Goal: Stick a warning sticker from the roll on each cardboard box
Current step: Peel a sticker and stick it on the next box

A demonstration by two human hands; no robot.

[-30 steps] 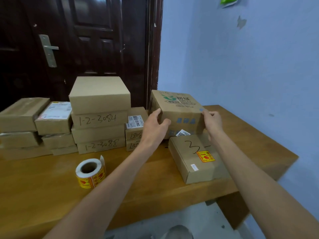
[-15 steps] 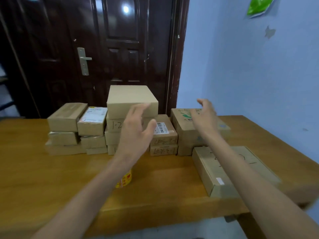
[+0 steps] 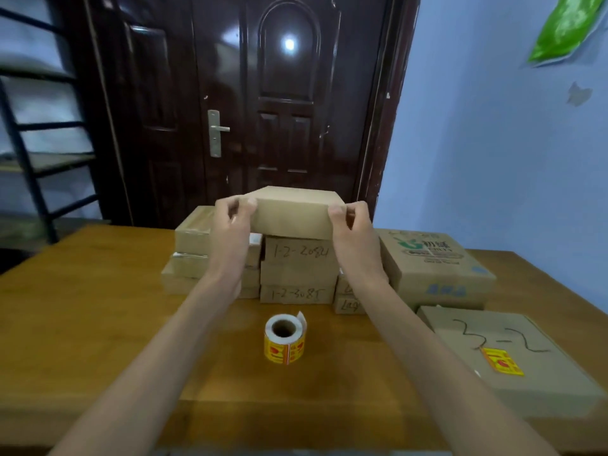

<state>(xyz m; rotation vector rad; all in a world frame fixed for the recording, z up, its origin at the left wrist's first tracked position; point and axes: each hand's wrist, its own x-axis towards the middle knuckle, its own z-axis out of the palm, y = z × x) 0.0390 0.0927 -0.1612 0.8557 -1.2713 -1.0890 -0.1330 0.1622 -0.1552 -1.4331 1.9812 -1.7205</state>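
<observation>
1. Top cardboard box (image 3: 297, 212) is sitting at the summit of the middle stack, straight ahead of the person and at the far side of the worktop (image 3: 98, 324), with its long axis running left to right across the view.
2. Left hand (image 3: 235, 215) is gripping the box's left end, fingers curling round the near corner, while the right hand (image 3: 353, 222) is pinching the right end in the same way (thumb on the near face, fingers over the top edge).
3. Both hands are sitting level with each other at opposite ends of that long axis, so neither is nearer; the box is lying squarely between them.
4. Sticker roll (image 3: 285, 339) is standing on the worktop nearer the person than the stack, between the two forearms and well apart from the held box, with a loose tail curling off its upper right.
5. Flat box marked 3-2 (image 3: 513, 353) is lying at the near right and is already carrying a yellow warning sticker (image 3: 502, 361); the printed box (image 3: 434, 264) behind it is showing no sticker that I can make out.
6. Judging from this, the coming move is asking for a straight pull toward the person, bringing the box down onto the bare wood near the roll (clearing the roll itself is looking like the main thing to watch).
</observation>
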